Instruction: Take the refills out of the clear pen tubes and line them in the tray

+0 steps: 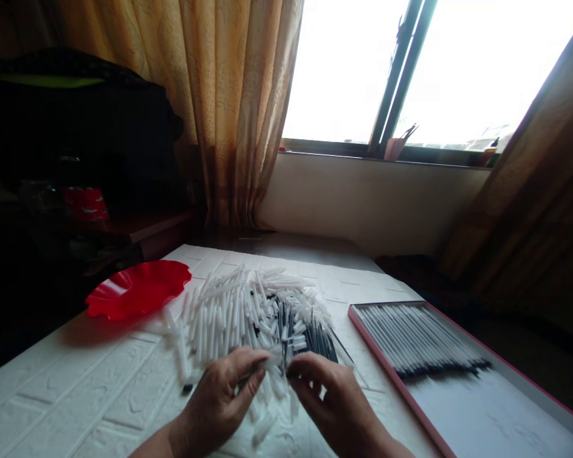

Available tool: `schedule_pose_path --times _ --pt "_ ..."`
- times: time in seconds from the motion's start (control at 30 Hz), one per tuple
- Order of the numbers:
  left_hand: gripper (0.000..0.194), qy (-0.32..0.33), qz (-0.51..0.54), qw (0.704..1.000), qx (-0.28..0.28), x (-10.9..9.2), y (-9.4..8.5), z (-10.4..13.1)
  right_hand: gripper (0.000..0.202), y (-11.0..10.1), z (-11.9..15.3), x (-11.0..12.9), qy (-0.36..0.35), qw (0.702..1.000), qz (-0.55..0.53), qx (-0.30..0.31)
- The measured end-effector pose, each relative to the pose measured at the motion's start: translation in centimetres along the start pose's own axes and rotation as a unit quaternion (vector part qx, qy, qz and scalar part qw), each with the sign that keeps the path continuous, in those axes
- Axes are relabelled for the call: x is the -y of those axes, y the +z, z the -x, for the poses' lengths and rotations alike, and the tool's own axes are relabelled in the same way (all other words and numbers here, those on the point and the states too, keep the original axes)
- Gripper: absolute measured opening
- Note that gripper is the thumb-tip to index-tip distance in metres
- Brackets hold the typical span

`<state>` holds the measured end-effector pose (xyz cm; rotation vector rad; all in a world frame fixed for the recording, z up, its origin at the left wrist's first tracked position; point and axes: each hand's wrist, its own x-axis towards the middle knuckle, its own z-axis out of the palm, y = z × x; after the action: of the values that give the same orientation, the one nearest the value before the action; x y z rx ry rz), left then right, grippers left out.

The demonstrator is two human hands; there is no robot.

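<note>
My left hand (224,397) is closed in a pinch on a translucent pen piece (274,353), blurred by motion. Close beside it, my right hand (337,394) has its thumb and fingertips pressed together. What they hold, if anything, is too small to make out. Just beyond both hands lies a heap of white pen barrels (224,321). Thin dark refills (319,337) and short clear caps (298,342) are mixed in on its right side. A few clear pieces (264,427) lie on the table below my hands.
A red wavy-rimmed plate (138,289) sits at the left of the white brick-patterned table cover (76,394). To the right is a shallow pink-edged box (386,362) with a row of pens (420,334) at its far end. Curtains (241,95) and a window stand behind.
</note>
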<state>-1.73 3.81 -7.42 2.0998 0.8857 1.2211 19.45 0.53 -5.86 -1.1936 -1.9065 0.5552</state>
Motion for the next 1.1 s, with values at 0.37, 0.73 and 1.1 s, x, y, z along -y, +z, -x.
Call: schedule_pose_path --times 0.37,0.73,1.1 --pt "0.037 0.111 -0.122 0.983 0.076 0.0 0.0 -0.4 0.027 1.2 1.3 -2.6 0.119 0.964 -0.234 -0.035" --pt "0.037 0.083 -0.11 0.982 0.127 -0.5 -0.1 -0.2 0.011 1.3 1.2 -1.2 0.052 0.984 -0.147 -0.081" --pt "0.033 0.072 -0.119 0.98 0.145 -0.3 -0.1 0.0 0.014 0.2 1.0 -0.6 -0.1 0.992 -0.006 -0.082"
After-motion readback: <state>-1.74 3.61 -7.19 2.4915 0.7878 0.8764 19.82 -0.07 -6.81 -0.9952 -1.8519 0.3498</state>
